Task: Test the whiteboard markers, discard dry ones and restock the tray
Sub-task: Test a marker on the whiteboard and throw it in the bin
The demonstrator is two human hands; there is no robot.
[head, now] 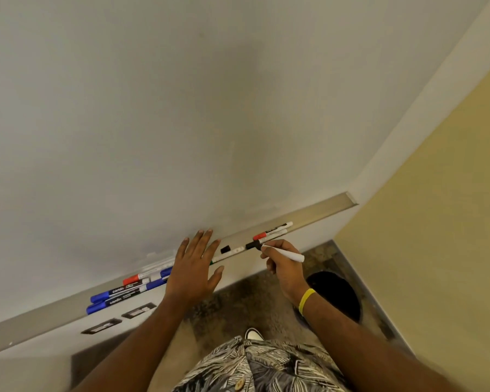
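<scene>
The blank whiteboard [181, 108] fills the upper view. Its grey tray [323, 212] runs along the bottom edge, slanting from 8 o'clock up to 2 o'clock. Toward the 8 o'clock end lie two blue markers [116, 297] with black labels, side by side along the tray. A red marker [135, 278] and more markers lie just past them at 2 o'clock. Mid-tray, a white marker [232, 251] lies flat. Further toward 2 o'clock lies a capped pair [270, 232], one cap red. The right hand [283, 267] pinches the held marker [286, 253], its black end at the tray's lip and its white barrel pointing to 4 o'clock. A black bin [334, 295] stands on the floor at 5 o'clock of it.
</scene>
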